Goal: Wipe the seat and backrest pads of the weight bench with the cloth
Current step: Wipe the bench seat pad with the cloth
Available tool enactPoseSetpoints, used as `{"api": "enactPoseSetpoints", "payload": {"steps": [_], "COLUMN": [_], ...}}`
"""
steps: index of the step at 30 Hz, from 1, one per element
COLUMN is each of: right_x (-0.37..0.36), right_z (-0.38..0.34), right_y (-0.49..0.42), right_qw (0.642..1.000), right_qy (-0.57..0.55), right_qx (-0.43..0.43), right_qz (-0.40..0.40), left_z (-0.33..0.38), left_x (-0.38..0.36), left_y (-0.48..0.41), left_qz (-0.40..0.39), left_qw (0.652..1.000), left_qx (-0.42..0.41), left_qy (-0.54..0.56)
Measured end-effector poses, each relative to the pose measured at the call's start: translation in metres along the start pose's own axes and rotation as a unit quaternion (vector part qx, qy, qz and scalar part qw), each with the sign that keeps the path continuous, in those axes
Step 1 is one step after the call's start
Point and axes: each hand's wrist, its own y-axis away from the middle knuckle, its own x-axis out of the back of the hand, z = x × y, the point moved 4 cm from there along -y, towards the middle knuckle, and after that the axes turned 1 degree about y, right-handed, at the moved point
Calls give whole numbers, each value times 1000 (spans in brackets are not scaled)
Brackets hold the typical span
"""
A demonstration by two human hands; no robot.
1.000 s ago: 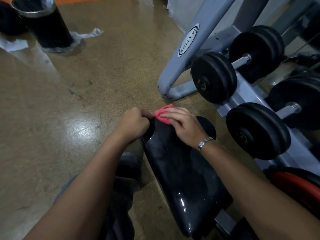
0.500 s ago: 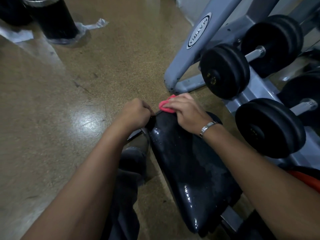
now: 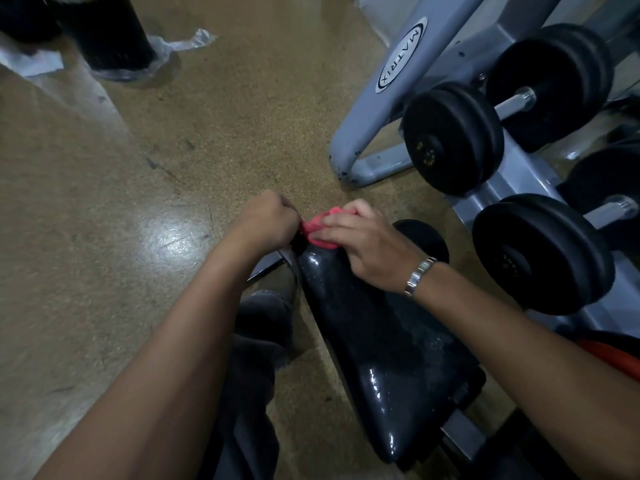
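Pink cloth [image 3: 320,230]: bunched at far end of black bench [image 3: 388,341] pad. Right hand [image 3: 367,244]: fingers pressed over cloth. Left hand [image 3: 266,221]: fisted, pinching cloth's edge. Dumbbells [image 3: 453,138] racked at right, near the bench.

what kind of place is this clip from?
Most likely a gym's free-weight area: black dumbbells on a grey Matrix-branded rack, and a padded black bench pad being wiped with a pink cloth.

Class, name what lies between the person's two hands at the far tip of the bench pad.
In the head view, the bunched pink cloth lies between left hand and right hand.
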Motion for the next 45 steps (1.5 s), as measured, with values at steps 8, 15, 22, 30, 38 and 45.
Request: {"api": "enactPoseSetpoints", "payload": {"steps": [8,15,22,30,38,45], "right_x": [3,6,-2,-4,7,-7], "right_z": [-17,-11,-32,-36,-31,-47], "right_y": [-14,-2,8,8,23,47], "right_qw": [999,996,995,992,990,991], "right_qy": [49,86,96,110,111,122], "right_qx": [-24,6,34,-56,-71,-49], "right_qz": [6,7,-24,20,49,23], "left_z": [2,1,9,20,25,21], "left_x": [-2,-1,2,-8,-7,-9], "left_y": [1,2,11,17,23,15], "left_qz": [7,0,11,-6,-13,-11], "left_qw": [1000,1000,998,996,994,995], "left_qx": [-3,-7,-17,-42,-43,-51], "left_qy": [2,-21,-61,-81,-95,-85]}}
